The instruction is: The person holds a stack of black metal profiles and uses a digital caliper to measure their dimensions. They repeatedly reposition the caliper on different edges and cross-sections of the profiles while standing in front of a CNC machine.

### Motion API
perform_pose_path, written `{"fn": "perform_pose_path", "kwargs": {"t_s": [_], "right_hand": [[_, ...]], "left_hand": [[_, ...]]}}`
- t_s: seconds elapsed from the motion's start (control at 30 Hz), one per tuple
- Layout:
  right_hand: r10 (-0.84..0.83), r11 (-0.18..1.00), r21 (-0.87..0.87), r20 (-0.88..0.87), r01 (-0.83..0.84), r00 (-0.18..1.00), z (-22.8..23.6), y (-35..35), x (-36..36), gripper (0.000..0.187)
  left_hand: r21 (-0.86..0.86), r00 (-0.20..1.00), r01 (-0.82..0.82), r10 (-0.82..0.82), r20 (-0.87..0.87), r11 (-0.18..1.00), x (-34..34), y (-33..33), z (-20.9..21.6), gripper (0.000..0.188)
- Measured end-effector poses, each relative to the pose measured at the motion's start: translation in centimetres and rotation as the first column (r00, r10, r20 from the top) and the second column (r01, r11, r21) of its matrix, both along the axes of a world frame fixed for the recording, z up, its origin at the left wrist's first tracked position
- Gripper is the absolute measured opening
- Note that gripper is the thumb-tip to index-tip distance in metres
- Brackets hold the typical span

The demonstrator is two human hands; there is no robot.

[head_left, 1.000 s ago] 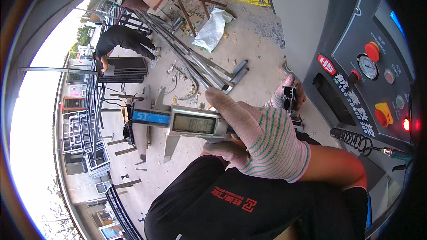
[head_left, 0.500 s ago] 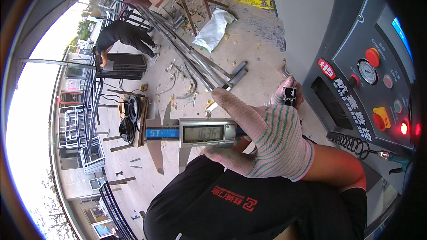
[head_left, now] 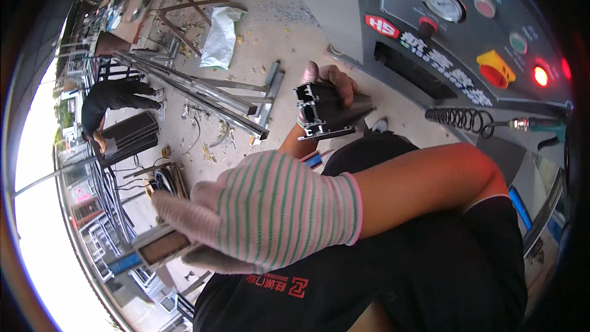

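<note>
My right hand [head_left: 258, 215], in a striped knit glove, is closed around a digital caliper [head_left: 163, 248]. The caliper points to the lower left, and a blue strip shows on its beam. Its display is dark at this angle, and its jaws cannot be made out. Farther forward, beyond my right forearm, my left hand [head_left: 335, 83] grips a dark aluminium profile [head_left: 332, 110] from above. The profile's cut end, with its hollow chambers, faces left. My right hand and wrist partly cover my left forearm.
On the right stands a grey machine panel [head_left: 442, 49] with buttons, a gauge and a lit red lamp. A coiled air hose [head_left: 461, 120] hangs below it. Metal bars [head_left: 196, 95] and a white sack [head_left: 222, 37] lie on the floor. A person [head_left: 114, 104] bends over dark panels at left.
The caliper has swung down and left with my right hand, its display turning out of sight. The profile, mostly hidden before, now shows clearly in my left hand. The whole view has shifted.
</note>
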State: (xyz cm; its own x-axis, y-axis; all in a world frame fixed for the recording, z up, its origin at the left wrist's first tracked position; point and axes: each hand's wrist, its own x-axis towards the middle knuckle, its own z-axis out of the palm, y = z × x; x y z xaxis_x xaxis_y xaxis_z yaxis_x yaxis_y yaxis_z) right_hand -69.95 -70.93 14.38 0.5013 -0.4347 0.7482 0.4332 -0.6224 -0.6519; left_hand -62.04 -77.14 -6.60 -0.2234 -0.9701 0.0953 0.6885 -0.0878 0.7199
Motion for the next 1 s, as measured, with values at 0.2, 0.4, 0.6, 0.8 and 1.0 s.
{"fn": "perform_pose_path", "kwargs": {"t_s": [0.2, 0.4, 0.6, 0.8, 1.0], "right_hand": [[-0.023, 1.0, 0.008, -0.016, 0.023, 1.0, -0.8, 1.4, 1.4, 0.067], [-0.024, 0.997, -0.081, -0.26, 0.003, 0.965, -0.1, 0.7, 0.9, 0.051], [0.25, 0.963, 0.138, -0.14, -0.231, 0.958, -0.6, -0.2, 0.9, 0.049], [0.021, 0.997, 0.079, 0.007, -0.022, 1.0, -0.9, -0.7, 1.2, 0.054], [-0.036, 0.996, 0.081, 0.033, 0.033, 0.999, -0.6, -0.7, 1.2, 0.059]], "left_hand": [[-0.079, 1.0, 0.013, -0.011, 0.028, 0.997, -0.6, 0.0, 0.4, 0.077], [-0.087, 0.999, 0.028, -0.025, 0.028, 0.996, -0.8, 0.2, 0.4, 0.078], [-0.101, 0.998, 0.053, -0.049, 0.038, 0.994, -0.5, 0.3, 0.6, 0.076], [-0.109, 0.996, 0.05, -0.042, 0.072, 0.993, -0.3, 0.4, 1.1, 0.075], [-0.099, 0.997, 0.049, -0.043, 0.071, 0.994, -0.2, 0.4, 1.7, 0.075]]}}
